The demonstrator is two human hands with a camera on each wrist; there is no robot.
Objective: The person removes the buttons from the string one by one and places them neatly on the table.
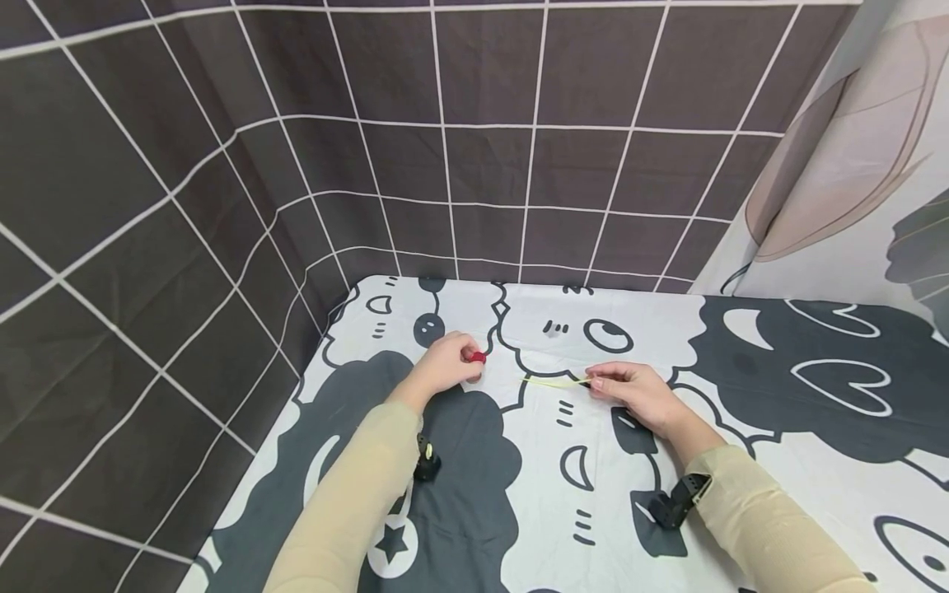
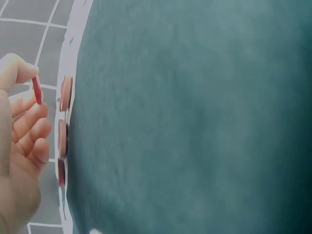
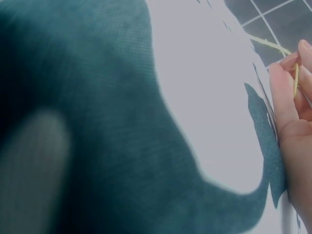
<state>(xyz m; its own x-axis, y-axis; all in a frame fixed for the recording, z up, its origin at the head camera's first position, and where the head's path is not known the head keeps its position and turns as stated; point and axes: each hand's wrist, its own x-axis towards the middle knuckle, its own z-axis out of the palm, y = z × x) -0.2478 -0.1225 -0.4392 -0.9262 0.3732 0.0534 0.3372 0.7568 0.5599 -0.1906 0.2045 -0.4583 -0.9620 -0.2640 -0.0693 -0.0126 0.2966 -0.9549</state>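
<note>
My left hand (image 1: 442, 364) pinches a small flat red disc (image 1: 477, 357) between thumb and fingertips, above the patterned cloth. The left wrist view shows this disc edge-on, with the other fingers curled loosely below it. Beyond that hand, three more reddish discs (image 2: 62, 139) lie in a row on the cloth. To the right, my right hand (image 1: 633, 394) holds one end of a thin yellow string (image 1: 549, 382) between thumb and fingers. The string stretches leftward, its free end pointing toward the left hand, and a short tail (image 3: 296, 80) hangs at the right fingers.
A black, grey and white cartoon-print cloth (image 1: 474, 502) covers the surface under both arms. Dark grid-patterned fabric (image 1: 489, 165) rises at the back and left. At the right hangs a pale printed curtain (image 1: 838, 181). Each wrist wears a small black camera (image 1: 673, 501).
</note>
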